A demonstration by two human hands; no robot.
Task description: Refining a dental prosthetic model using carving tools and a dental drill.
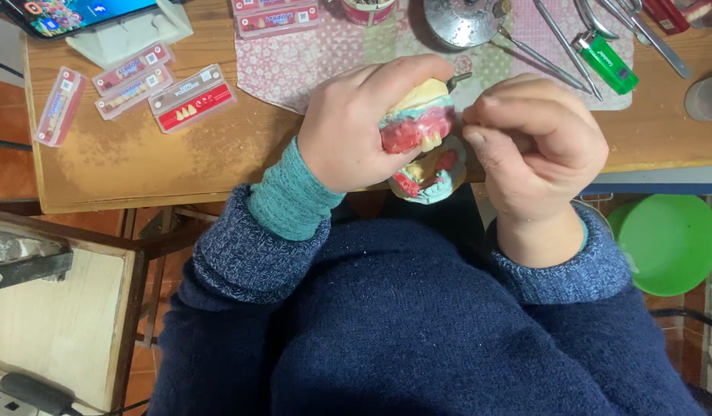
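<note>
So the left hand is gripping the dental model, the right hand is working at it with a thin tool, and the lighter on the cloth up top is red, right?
Not quite: the lighter is green, not red, as the head view shows. The rest stands: the left hand grips the dental model, and the right hand is pinched beside it; a thin tool tip shows above them.

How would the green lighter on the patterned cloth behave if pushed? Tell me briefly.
The green lighter lies flat on its side on the patterned cloth, so it would probably slide, not roll. It looks like small, stiff plastic, so likely light. The cloth may drag on it or bunch up, and the metal tools beside it could block it.
</note>
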